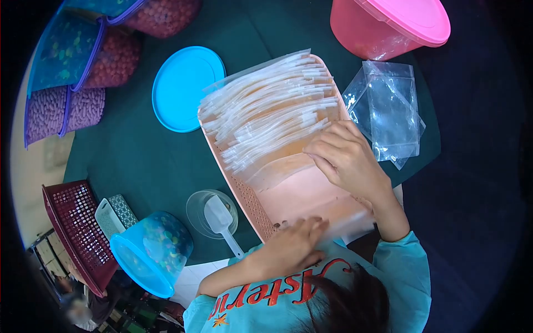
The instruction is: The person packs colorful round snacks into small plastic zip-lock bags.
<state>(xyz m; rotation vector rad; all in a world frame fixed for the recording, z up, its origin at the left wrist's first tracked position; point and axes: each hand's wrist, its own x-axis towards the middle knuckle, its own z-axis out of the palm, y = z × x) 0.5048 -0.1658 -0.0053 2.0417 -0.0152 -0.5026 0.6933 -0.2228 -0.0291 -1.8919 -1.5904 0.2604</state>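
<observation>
A pink basket [305, 194] holds a tightly packed row of clear plastic packets [272, 111], standing on edge with whitish tops and tan-looking contents. My right hand [350, 155] is at the front of the row, fingers curled and pinching the edge of the frontmost packet [280, 169]. Over the basket's near end, my left hand [291, 244] is slightly blurred, its fingers closed at the end of another clear packet [347, 222]. That packet is smeared by motion. A few small dark bits [280, 225] lie in the basket's near corner.
Flat clear bags [391, 111] lie right of the basket, below a pink lidded tub [388, 28]. At left are a blue lid [189, 89], a clear bowl [195, 213] with a white scoop [218, 215], a blue-lidded tub [161, 244], a maroon basket [80, 227] and filled containers [111, 58].
</observation>
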